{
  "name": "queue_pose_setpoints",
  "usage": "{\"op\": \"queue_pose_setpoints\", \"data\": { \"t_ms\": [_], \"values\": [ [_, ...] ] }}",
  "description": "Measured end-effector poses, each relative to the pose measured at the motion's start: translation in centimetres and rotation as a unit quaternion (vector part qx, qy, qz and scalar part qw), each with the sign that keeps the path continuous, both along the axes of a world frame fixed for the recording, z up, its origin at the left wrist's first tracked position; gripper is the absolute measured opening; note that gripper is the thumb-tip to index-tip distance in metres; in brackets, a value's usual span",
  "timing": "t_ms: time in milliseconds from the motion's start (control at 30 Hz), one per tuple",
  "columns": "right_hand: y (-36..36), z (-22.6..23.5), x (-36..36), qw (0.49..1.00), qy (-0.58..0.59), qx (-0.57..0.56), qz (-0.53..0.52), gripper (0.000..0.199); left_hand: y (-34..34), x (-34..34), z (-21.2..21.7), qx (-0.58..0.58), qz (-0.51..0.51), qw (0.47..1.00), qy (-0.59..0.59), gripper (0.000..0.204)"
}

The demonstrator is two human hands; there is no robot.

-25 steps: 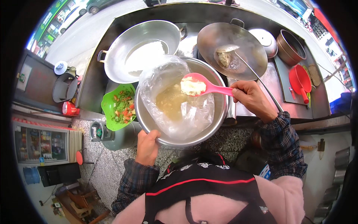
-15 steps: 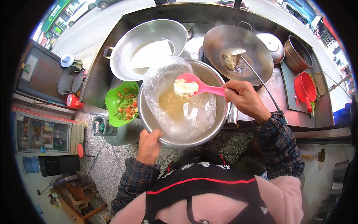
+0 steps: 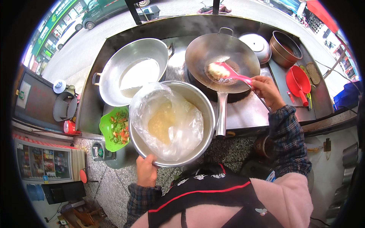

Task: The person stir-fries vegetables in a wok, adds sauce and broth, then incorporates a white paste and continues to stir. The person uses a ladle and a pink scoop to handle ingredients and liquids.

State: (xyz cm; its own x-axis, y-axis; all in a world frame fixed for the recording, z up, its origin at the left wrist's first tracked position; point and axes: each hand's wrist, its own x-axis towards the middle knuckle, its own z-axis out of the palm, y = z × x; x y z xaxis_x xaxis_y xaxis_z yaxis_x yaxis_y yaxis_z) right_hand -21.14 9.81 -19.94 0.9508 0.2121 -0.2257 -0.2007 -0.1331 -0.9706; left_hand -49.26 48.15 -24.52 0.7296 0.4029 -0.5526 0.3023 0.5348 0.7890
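Observation:
My right hand (image 3: 268,91) is closed around the handle of a pink-red plastic spoon (image 3: 236,76), its bowl heaped with a pale, soft mass (image 3: 215,70). The spoon hangs over the dark wok (image 3: 243,49), whose bottom looks oily. Behind the spoon, a metal ladle rests in the wok, mostly hidden. My left hand (image 3: 146,170) grips the near rim of a large steel basin (image 3: 210,129). A clear plastic bag (image 3: 193,131) lines this basin and holds a yellowish, wet-looking mass (image 3: 161,121).
A wide aluminium pan (image 3: 110,85) with liquid sits left of the wok. A green basket (image 3: 105,133) of chopped vegetables stands left of the basin. To the right are a metal lid (image 3: 255,42), a brown pot (image 3: 279,49) and a red scoop (image 3: 295,80). The wok's handle (image 3: 222,112) points toward me.
My right hand has carried the loaded spoon from above the basin to the right, over the wok. My left hand stays on the basin's rim. The whole view has shifted.

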Motion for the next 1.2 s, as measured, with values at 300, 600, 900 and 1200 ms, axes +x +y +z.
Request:
{"op": "queue_pose_setpoints", "data": {
  "t_ms": [300, 600, 900, 1200],
  "values": [
    [-3.0, -5.2, 10.6, 0.821, -0.25, -0.507, -0.087, 0.021, -1.4, -1.6, -0.1, 0.01, 0.056, 0.998, -0.009, 0.036],
    [0.1, -1.6, 7.7, 0.705, -0.358, -0.607, -0.077, 0.014, -0.5, -3.0, -1.7, 0.007, 0.043, 0.999, -0.014, 0.042],
    [0.4, 2.7, -12.3, 0.97, -0.149, -0.077, -0.174, 0.019, 6.4, -3.2, -4.6, 0.019, -0.143, 0.989, -0.02, 0.042],
    [11.0, -1.9, -39.8, 0.958, -0.053, 0.045, -0.278, 0.019, 7.7, -3.6, -5.9, 0.053, -0.374, 0.924, -0.063, 0.04]
  ]
}}
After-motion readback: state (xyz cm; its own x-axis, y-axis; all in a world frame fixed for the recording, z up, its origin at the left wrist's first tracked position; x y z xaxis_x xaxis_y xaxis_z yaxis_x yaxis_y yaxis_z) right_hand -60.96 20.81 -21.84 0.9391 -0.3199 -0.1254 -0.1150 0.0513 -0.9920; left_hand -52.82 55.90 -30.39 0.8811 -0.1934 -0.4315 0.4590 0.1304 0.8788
